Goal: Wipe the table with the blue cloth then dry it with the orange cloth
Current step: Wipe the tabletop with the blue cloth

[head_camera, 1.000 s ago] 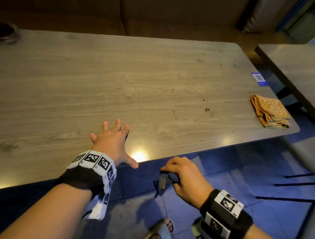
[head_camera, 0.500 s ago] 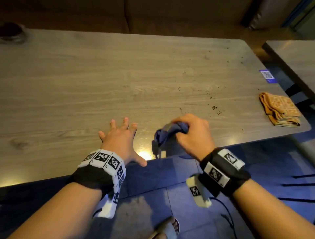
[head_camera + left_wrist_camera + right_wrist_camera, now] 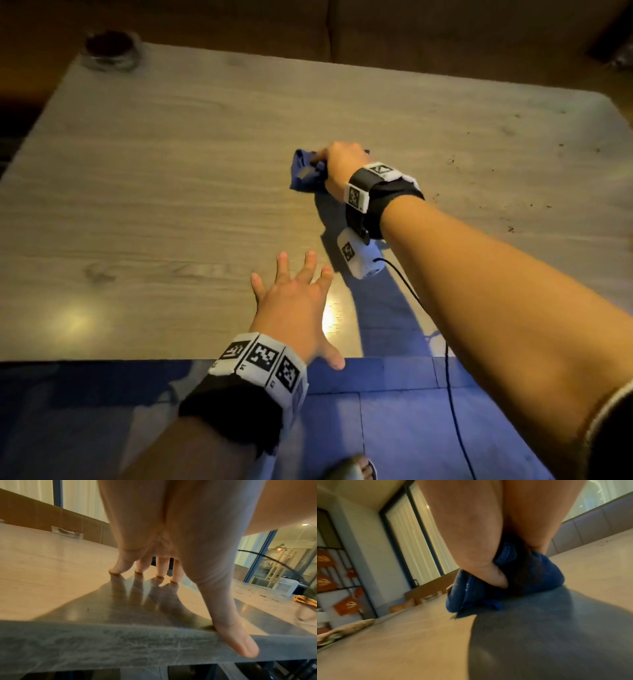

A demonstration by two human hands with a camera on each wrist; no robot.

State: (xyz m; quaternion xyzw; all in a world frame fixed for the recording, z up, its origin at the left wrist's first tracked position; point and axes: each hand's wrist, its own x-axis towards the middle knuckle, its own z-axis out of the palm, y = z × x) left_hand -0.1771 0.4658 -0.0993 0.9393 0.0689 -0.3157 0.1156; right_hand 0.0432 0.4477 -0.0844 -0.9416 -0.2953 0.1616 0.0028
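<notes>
The bunched blue cloth [image 3: 306, 169] lies on the wooden table [image 3: 171, 154] near its middle, and my right hand [image 3: 342, 168] grips it from above. In the right wrist view the blue cloth [image 3: 488, 588] is crumpled under my curled fingers [image 3: 498, 580] and pressed onto the tabletop. My left hand [image 3: 294, 298] rests spread on the table's near edge, fingertips [image 3: 118, 570] down and thumb over the rim. The orange cloth [image 3: 305, 601] shows only in the left wrist view, far right on the table.
A round dark ashtray [image 3: 111, 49] sits at the far left corner. Dark crumbs [image 3: 513, 219] are scattered over the table's right part. A brown bench back [image 3: 411, 31] runs behind the table. Blue floor tiles [image 3: 394, 411] lie below the near edge.
My right hand lifted the blue cloth from below the table edge and carried it forward onto the middle of the table. The left hand stayed planted at the near edge.
</notes>
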